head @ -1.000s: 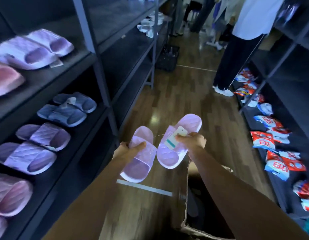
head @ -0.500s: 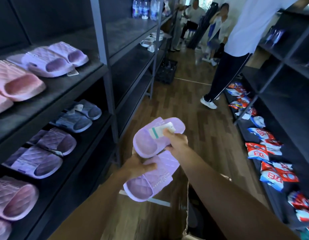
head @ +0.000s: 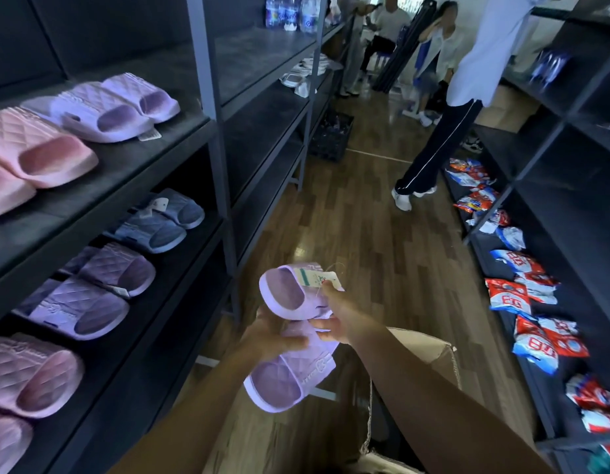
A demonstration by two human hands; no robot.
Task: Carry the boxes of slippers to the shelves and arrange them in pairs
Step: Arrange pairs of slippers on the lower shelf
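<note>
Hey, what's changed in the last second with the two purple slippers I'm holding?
The right-hand grip swung its tagged slipper left and over the other slipper, held by the left-hand grip. They were side by side before; now they overlap, with the tagged one on top. Nothing was taken up or let go. The slippers on the shelves and the cardboard box stayed put.

The lilac slippers (head: pixel 286 371) are diamond-quilted and carry a white tag (head: pixel 317 279) striped teal, over a brown wood-grain floor (head: pixel 365 234), beside dark grey shelves (head: pixel 142 169) of pink slippers (head: pixel 40 148), blue-grey slippers (head: pixel 159 224) and red-white-blue packets (head: pixel 522 292).
</note>
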